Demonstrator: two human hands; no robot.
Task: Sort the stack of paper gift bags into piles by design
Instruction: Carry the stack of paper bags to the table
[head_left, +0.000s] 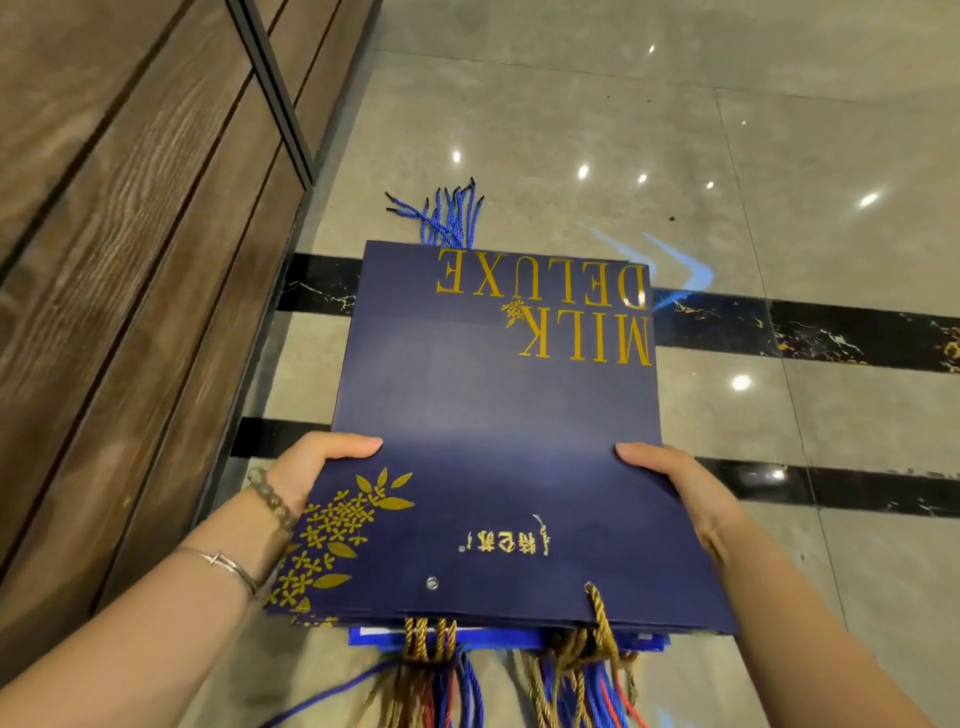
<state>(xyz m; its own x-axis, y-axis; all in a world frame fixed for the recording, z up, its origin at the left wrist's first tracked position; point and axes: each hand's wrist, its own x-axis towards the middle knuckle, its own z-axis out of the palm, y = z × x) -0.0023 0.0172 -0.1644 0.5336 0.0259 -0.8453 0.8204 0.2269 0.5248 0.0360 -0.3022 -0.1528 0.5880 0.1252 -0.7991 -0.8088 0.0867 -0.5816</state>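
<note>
Stack of gift bags (493, 441) is held flat above the floor (779, 156), the left hand (306, 467) and right hand (685, 493) each in a pinching grip on a side edge, thumb on top. Probably light, stiff yet creasable and slippery; hold the edges, not the dangling cords (426, 644).

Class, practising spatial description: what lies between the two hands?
Head view: only the plain navy face of the top gift bag, gripped by left hand and right hand.

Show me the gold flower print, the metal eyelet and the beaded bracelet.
gold flower print (337, 522), head view, blossom cluster's middle.
metal eyelet (431, 583), head view, its centre.
beaded bracelet (272, 501), head view, a middle bead.
</note>
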